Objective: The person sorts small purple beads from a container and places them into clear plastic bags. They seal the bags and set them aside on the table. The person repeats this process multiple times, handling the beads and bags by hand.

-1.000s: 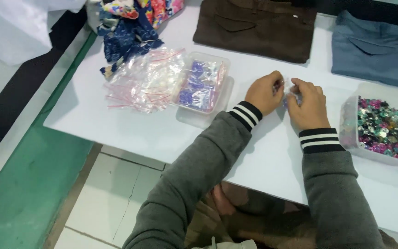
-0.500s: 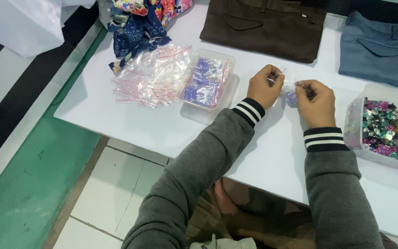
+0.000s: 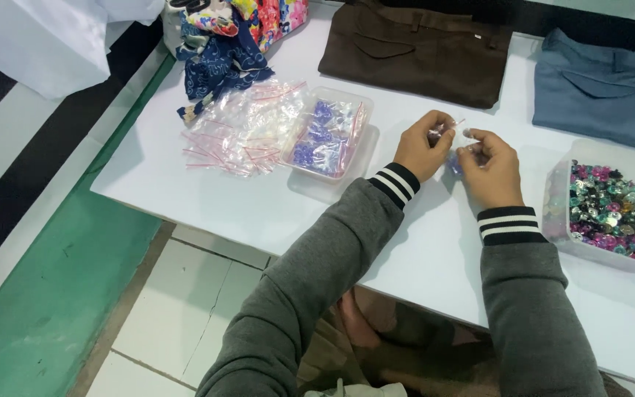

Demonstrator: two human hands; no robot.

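Note:
My left hand and my right hand meet above the white table, both pinching the top of a small clear zip bag with purple-blue pieces inside. The bag hangs between my fingertips. Both arms wear grey sleeves with black-and-white striped cuffs. A clear tray of filled small bags lies to the left of my left hand. A clear tub of mixed shiny gems stands just right of my right hand.
A heap of empty clear zip bags lies left of the tray. Patterned fabric pieces sit at the far left corner. Folded brown trousers and folded grey-blue trousers lie at the back. Tiled and green floor lies left.
My hands have lifted slightly off the table and drawn the small bag up between them. The camera has shifted, so the table sits further right in view.

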